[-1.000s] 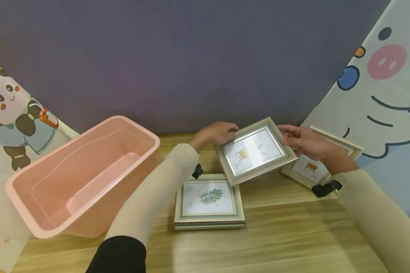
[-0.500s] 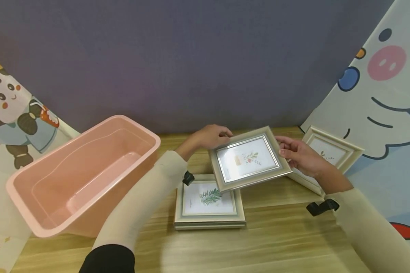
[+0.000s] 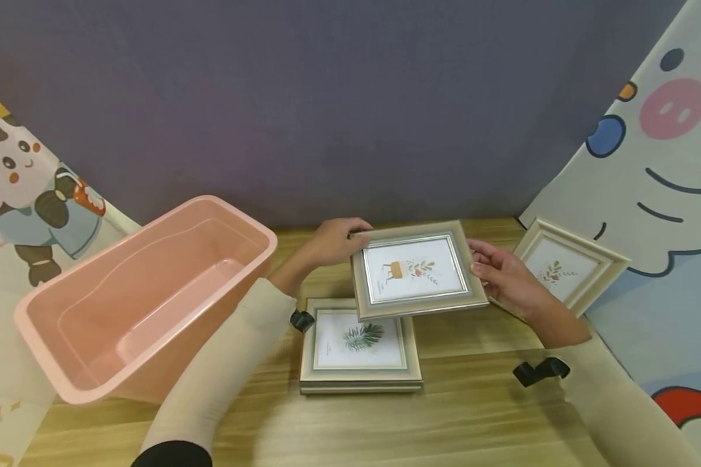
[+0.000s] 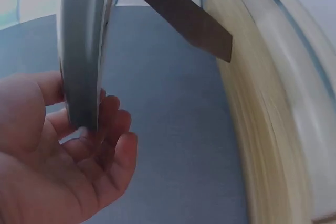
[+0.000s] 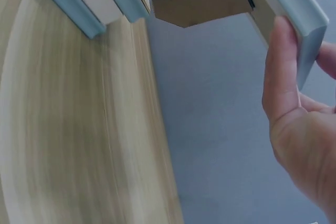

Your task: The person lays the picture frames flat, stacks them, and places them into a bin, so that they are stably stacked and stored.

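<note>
Between both hands a picture frame (image 3: 417, 269), silvery-beige with a plant print, is held face up and slightly tilted. My left hand (image 3: 334, 243) grips its left end, thumb on the near face and fingers curled behind, as the left wrist view shows. Its right edge is pinched by my right hand (image 3: 505, 275). A brown stand flap (image 5: 205, 6) sticks out from the back of the held frame. Below it and overlapped by it, frames lie stacked, the top one (image 3: 356, 357) with a green leaf print.
Another beige frame (image 3: 561, 269) stands tilted at the right, behind my right hand. A pink plastic bin (image 3: 152, 373) sits at the left of the wooden tabletop (image 3: 473, 415). A dark grey panel (image 3: 350, 117) rises at the back, with cartoon-printed walls on both sides.
Both hands have brought the held frame leftward and slightly down, turning it nearly level with the table's edge. The frame standing at the right has come more into view.
</note>
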`<state>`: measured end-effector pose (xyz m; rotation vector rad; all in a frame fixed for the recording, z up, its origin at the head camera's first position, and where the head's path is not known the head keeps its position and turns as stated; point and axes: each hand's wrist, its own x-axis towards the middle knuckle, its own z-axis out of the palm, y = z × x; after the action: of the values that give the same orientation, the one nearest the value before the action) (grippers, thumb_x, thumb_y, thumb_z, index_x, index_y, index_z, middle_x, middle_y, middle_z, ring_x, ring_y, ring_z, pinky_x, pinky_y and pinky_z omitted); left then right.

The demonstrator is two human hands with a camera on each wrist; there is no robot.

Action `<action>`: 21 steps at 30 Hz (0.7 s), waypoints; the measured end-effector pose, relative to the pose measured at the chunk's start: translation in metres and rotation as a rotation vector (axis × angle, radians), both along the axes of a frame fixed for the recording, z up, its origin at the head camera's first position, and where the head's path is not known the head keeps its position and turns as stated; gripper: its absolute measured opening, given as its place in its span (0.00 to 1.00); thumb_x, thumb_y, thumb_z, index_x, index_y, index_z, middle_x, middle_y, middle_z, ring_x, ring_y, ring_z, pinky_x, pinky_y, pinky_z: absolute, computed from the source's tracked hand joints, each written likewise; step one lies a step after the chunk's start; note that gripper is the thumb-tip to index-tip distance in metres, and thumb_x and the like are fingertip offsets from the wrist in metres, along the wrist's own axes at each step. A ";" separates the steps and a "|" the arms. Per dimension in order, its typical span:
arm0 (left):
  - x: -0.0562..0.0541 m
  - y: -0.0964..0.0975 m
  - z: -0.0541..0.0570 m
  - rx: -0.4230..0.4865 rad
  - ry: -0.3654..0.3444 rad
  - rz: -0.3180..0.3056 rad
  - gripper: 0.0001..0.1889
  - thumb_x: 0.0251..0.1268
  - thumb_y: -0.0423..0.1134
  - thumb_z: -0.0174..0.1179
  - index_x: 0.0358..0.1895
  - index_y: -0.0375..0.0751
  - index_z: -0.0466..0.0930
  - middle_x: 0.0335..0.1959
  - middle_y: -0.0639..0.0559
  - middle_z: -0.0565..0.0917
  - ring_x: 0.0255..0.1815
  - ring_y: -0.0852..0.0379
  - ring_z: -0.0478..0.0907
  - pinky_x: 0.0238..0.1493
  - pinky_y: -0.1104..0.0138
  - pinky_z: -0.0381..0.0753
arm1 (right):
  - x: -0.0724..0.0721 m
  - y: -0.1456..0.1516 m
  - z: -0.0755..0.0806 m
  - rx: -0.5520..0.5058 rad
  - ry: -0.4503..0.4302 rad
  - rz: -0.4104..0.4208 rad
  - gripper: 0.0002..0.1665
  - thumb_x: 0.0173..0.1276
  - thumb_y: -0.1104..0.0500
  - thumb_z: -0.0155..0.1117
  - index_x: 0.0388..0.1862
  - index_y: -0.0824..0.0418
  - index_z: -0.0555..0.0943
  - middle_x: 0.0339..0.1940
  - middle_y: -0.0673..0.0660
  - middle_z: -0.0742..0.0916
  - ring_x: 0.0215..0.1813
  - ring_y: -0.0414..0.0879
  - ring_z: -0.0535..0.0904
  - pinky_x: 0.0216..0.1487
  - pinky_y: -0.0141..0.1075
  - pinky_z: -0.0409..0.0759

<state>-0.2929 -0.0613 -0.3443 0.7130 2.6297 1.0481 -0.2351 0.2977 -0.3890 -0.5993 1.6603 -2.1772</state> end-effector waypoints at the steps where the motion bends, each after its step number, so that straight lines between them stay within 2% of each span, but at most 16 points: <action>1: 0.002 -0.005 -0.001 0.031 -0.027 0.020 0.21 0.78 0.48 0.51 0.68 0.48 0.76 0.63 0.47 0.81 0.59 0.47 0.79 0.56 0.55 0.81 | 0.001 -0.001 -0.001 -0.014 -0.004 0.000 0.27 0.78 0.74 0.47 0.69 0.54 0.74 0.43 0.50 0.85 0.41 0.41 0.87 0.39 0.35 0.89; 6: 0.015 -0.025 -0.005 0.234 -0.250 0.117 0.26 0.77 0.46 0.55 0.74 0.46 0.67 0.63 0.42 0.77 0.56 0.41 0.80 0.48 0.57 0.86 | 0.005 -0.008 -0.002 -0.017 0.006 0.005 0.27 0.78 0.73 0.47 0.70 0.53 0.74 0.43 0.49 0.84 0.40 0.41 0.88 0.39 0.36 0.89; 9: 0.026 -0.034 -0.008 0.336 -0.369 0.128 0.31 0.78 0.44 0.54 0.79 0.43 0.57 0.65 0.38 0.74 0.55 0.40 0.80 0.48 0.56 0.88 | 0.008 -0.012 -0.003 -0.027 -0.007 0.013 0.28 0.79 0.73 0.46 0.70 0.52 0.73 0.44 0.49 0.85 0.41 0.42 0.88 0.40 0.36 0.89; 12: 0.038 -0.041 -0.012 0.383 -0.455 0.104 0.33 0.80 0.43 0.52 0.81 0.41 0.51 0.67 0.34 0.72 0.55 0.41 0.80 0.49 0.55 0.88 | 0.011 -0.015 -0.004 -0.050 -0.027 0.015 0.28 0.79 0.73 0.46 0.70 0.51 0.73 0.46 0.49 0.85 0.42 0.43 0.88 0.41 0.37 0.89; 16: 0.054 -0.049 -0.015 0.435 -0.518 0.060 0.33 0.82 0.43 0.49 0.82 0.41 0.49 0.70 0.32 0.69 0.56 0.43 0.81 0.51 0.56 0.88 | 0.014 -0.018 -0.004 -0.087 -0.032 0.018 0.27 0.79 0.73 0.45 0.70 0.52 0.71 0.49 0.50 0.85 0.43 0.42 0.88 0.42 0.35 0.89; 21: 0.064 -0.052 -0.017 0.528 -0.550 0.045 0.36 0.80 0.42 0.52 0.82 0.42 0.46 0.72 0.32 0.67 0.54 0.47 0.81 0.53 0.54 0.87 | 0.017 -0.022 -0.005 -0.098 -0.010 0.028 0.26 0.80 0.73 0.44 0.70 0.54 0.71 0.49 0.50 0.85 0.43 0.42 0.88 0.41 0.34 0.88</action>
<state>-0.2288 -0.1135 -0.3615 0.3727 1.9228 1.6931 -0.2178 0.2760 -0.3938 -0.6328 1.5377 -2.2482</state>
